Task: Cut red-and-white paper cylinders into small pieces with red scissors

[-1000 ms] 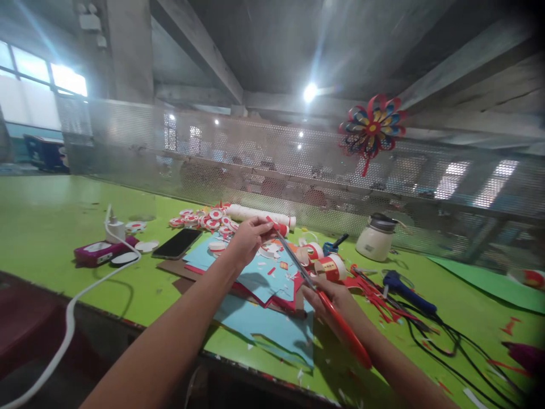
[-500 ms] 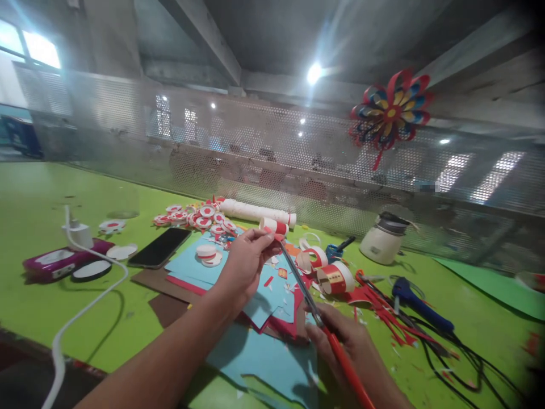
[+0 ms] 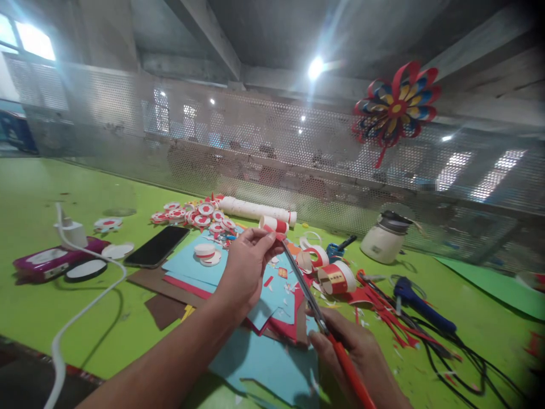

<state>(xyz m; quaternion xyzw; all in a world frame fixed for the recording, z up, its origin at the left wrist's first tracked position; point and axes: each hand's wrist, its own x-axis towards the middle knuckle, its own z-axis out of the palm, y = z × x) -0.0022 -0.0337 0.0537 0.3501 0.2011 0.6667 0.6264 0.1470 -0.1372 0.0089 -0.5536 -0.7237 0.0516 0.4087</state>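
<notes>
My left hand (image 3: 249, 264) pinches a small piece of red paper (image 3: 276, 234) between thumb and fingertips. My right hand (image 3: 347, 346) is closed around the red handles of a pair of scissors (image 3: 309, 298), whose blades point up and away, the tips touching the red paper. Beneath my hands lie light blue paper sheets (image 3: 187, 267) stacked over red and brown ones, sprinkled with scraps. A round white piece with a red band (image 3: 205, 251) sits on the blue paper, left of my left hand. Rolls of red and white paper strip (image 3: 336, 278) stand beyond the scissors.
White discs with red shapes (image 3: 204, 209) are heaped at the back, beside a long white tube (image 3: 258, 210). On the left are a black phone (image 3: 157, 246) and a purple power bank (image 3: 51, 261) with a white cable. A blue glue gun (image 3: 423, 305) and cream jug (image 3: 383, 241) stand right.
The view has shifted slightly, so the table items on the left appear a little further left. Both hands keep their holds, and the scissors stay at the red paper.
</notes>
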